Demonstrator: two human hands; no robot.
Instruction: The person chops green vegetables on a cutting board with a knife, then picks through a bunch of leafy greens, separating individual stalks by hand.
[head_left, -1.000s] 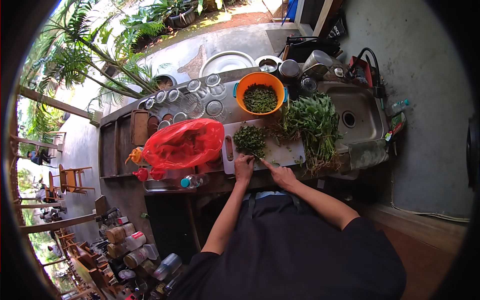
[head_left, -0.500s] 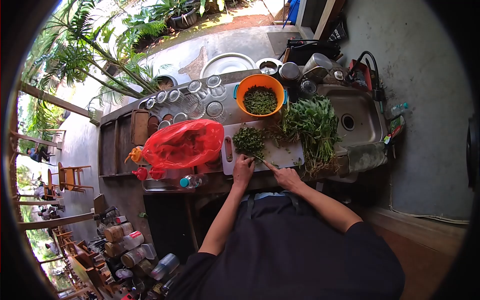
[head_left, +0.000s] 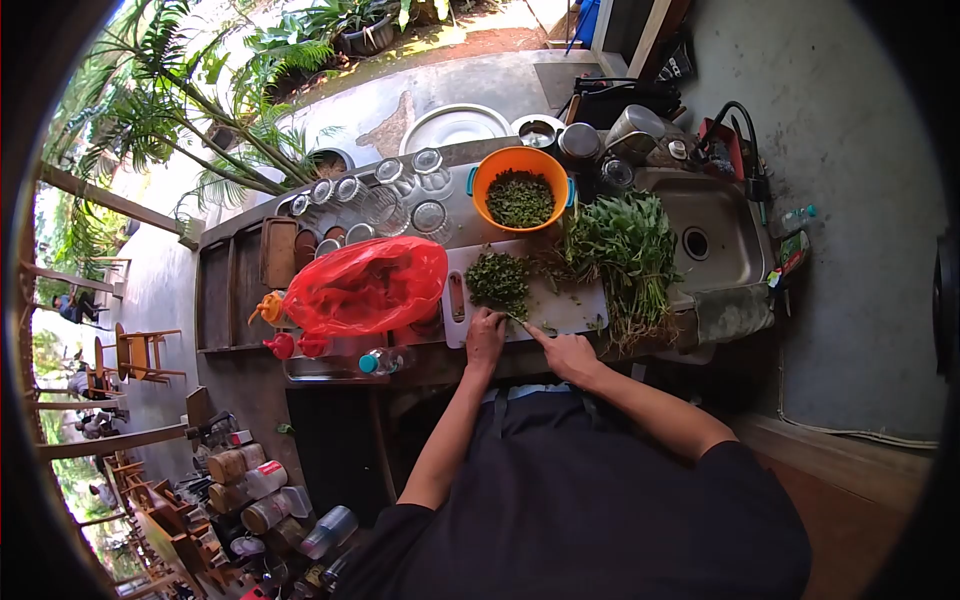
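Observation:
My right hand (head_left: pixel 570 356) is closed round the handle of a knife (head_left: pixel 526 324), its index finger stretched along the top. The blade points left, towards the fingertips of my left hand (head_left: pixel 487 336). Those fingers are bent and pressed on leafy greens (head_left: pixel 499 313) at the near side of a white cutting board (head_left: pixel 580 316). Just beyond them is a pile of chopped greens (head_left: pixel 498 280). A large bunch of uncut greens (head_left: pixel 632 255) with roots lies over the board's right end. Behind the board stands an orange colander (head_left: pixel 487 205) holding more chopped greens.
Left of the board sit a red plastic bag (head_left: pixel 365 285) and a bottle with a teal cap (head_left: pixel 383 361). Several upturned glass jars (head_left: pixel 430 217) stand behind the bag. To the right is a metal sink (head_left: pixel 735 215), with a grey cloth (head_left: pixel 733 315) on its front edge.
My right hand and forearm have shifted slightly, with the knife still at my left fingertips. My left hand stays nearly in place on the greens.

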